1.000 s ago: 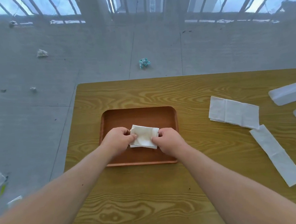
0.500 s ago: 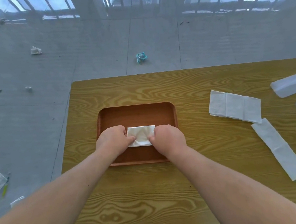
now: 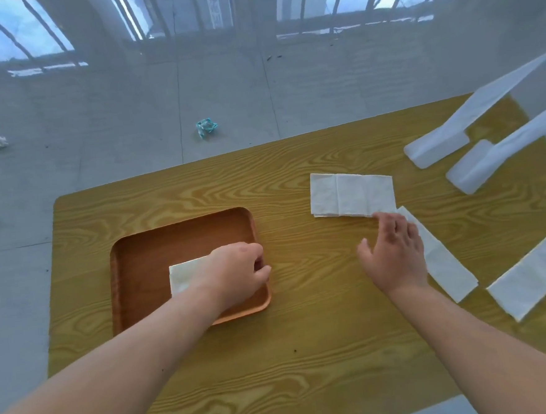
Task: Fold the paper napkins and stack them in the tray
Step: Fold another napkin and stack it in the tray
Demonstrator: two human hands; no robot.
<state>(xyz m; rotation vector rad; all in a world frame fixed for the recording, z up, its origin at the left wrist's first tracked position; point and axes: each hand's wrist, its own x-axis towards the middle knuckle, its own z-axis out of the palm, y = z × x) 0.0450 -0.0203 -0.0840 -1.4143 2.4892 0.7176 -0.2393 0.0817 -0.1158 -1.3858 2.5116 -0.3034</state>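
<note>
A folded white napkin (image 3: 182, 274) lies in the brown wooden tray (image 3: 145, 248) on the table's left part. My left hand (image 3: 234, 275) rests over the napkin's right part, fingers curled; whether it grips the napkin I cannot tell. My right hand (image 3: 394, 253) hovers open, fingers spread, over a long narrow napkin strip (image 3: 447, 265) and just below a wider unfolded napkin (image 3: 352, 198). Another napkin (image 3: 535, 275) lies at the right edge.
The yellow wood-grain table (image 3: 307, 350) ends at the left and far sides over a grey floor. Two white plastic pieces (image 3: 486, 127) stand at the table's back right. Crumpled scraps (image 3: 206, 127) lie on the floor beyond.
My right hand has left the folded napkin in the tray and moved right to the loose napkins. My left hand stays on the napkin. The view has swung right.
</note>
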